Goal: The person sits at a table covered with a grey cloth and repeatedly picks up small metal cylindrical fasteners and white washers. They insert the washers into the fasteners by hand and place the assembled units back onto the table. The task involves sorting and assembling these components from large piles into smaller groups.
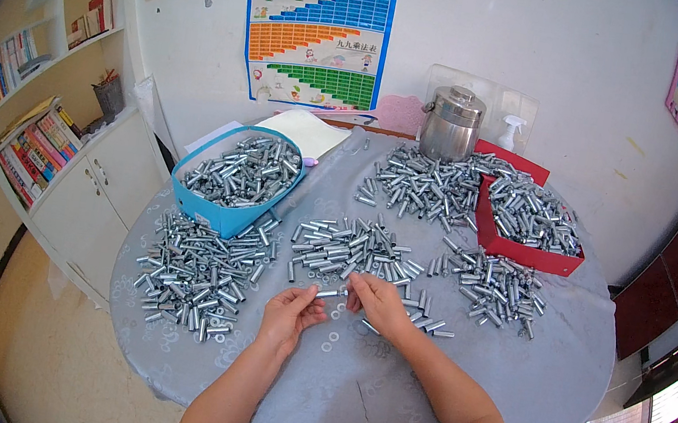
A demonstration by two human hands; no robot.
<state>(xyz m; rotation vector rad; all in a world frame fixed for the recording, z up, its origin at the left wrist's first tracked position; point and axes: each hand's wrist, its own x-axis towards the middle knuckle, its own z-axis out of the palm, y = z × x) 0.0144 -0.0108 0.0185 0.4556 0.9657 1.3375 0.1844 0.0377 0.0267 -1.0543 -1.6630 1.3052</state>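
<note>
My left hand [284,317] pinches one end of a silvery metal expansion bolt [330,294] over the middle of the table. My right hand [379,307] has its fingers closed at the bolt's other end; whether a small part is also in them, I cannot make out. Just beyond both hands lies a loose heap of metal sleeves [347,248]. A few more sleeves [429,324] lie beside my right hand. Small flat washers [326,347] are scattered on the cloth between my forearms.
A blue box [226,222] full of metal parts stands at the left, with a heap of bolts [198,274] before it. At the right are a filled red box [534,259] and two more heaps. A steel pot [453,124] and white spray bottle [510,131] stand behind.
</note>
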